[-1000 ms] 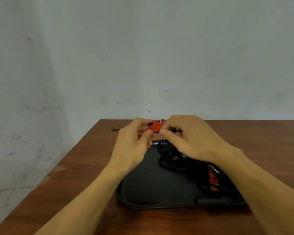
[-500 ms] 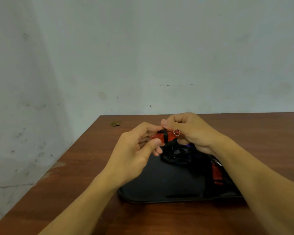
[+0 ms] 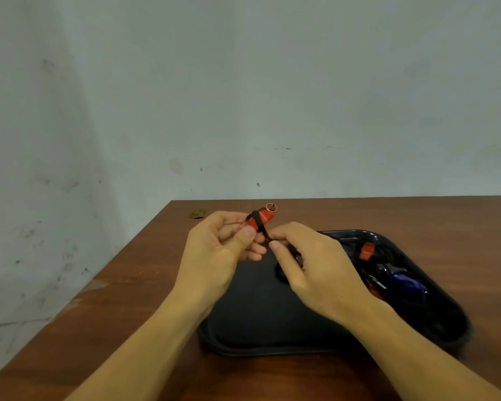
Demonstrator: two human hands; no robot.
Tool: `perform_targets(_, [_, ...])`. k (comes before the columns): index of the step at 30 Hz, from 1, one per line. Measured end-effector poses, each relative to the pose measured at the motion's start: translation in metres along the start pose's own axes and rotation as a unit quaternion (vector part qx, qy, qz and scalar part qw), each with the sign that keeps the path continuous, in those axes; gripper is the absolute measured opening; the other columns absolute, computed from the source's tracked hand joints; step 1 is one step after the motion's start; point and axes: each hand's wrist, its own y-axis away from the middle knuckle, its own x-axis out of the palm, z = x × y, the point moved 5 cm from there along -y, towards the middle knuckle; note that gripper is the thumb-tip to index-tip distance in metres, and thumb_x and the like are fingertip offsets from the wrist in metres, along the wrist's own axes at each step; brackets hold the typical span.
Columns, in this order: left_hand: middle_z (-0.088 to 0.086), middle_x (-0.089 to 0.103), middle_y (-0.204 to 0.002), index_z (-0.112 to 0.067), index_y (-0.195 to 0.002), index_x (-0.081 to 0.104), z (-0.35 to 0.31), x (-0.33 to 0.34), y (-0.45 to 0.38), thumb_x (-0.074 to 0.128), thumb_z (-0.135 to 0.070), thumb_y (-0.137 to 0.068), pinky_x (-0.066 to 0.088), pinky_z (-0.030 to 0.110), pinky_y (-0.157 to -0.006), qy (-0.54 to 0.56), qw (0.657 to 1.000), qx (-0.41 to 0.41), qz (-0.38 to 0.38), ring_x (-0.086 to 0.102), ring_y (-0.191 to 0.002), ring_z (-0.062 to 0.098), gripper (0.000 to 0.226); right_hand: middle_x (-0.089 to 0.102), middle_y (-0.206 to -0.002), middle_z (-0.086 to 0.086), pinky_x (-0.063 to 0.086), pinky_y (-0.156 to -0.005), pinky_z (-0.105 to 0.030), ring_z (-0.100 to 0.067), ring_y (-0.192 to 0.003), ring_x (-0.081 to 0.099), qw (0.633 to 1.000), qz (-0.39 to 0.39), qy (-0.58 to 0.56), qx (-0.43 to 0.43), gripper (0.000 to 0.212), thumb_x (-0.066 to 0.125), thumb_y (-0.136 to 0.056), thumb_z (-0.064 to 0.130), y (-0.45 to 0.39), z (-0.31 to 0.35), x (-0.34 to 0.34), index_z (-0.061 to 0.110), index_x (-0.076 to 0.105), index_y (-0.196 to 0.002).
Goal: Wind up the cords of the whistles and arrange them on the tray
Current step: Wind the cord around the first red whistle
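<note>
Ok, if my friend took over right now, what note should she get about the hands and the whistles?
Left hand: grips the red whistle above the table, with a few black cord turns already round it.
Right hand: pinches the black cord just below the whistle.
Tray: on the wooden table; its right side holds a tangle of more whistles, red and purple, with loose cords.
Done: winding started on this one.
Left: finish this cord, lay the whistle on the tray, then wind and arrange the others.
</note>
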Motion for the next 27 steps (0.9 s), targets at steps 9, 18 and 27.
perform_targets(9, [-0.011,0.068,-0.078,-0.024,-0.107,0.059,-0.006,0.008,0.008,0.06,-0.016,-0.097,0.057,0.033,-0.069,-0.456,0.86,0.178,0.147,0.065,-0.072,0.001,0.013,0.065,-0.071,0.015,0.047,-0.058,-0.021,-0.001,-0.063,0.058,0.996,0.035,0.083,-0.02,0.031,0.053,-0.091,0.057,-0.005,0.002,-0.029,0.03,0.068,-0.086])
perform_targets(18, [0.018,0.073,-0.086,0.008,-0.106,0.058,-0.01,0.02,0.014,0.06,0.001,-0.091,0.057,0.033,-0.068,-0.059,0.961,0.06,0.263,0.07,-0.071,0.028,0.017,0.051,-0.054,0.005,0.032,-0.044,-0.016,-0.004,-0.043,0.04,0.874,0.024,-0.443,0.199,0.027,0.068,-0.08,0.037,0.003,-0.01,-0.027,0.019,0.064,-0.06])
perform_targets(27, [0.017,0.071,-0.083,0.001,-0.106,0.06,-0.004,0.025,0.014,0.058,0.0,-0.087,0.058,0.026,-0.063,0.167,0.967,-0.056,0.183,0.069,-0.067,0.02,0.019,0.048,-0.055,0.003,0.024,-0.041,-0.017,-0.004,-0.042,0.032,0.85,0.027,-0.473,0.229,0.021,0.065,-0.084,0.038,0.006,-0.014,-0.015,0.022,0.075,-0.075])
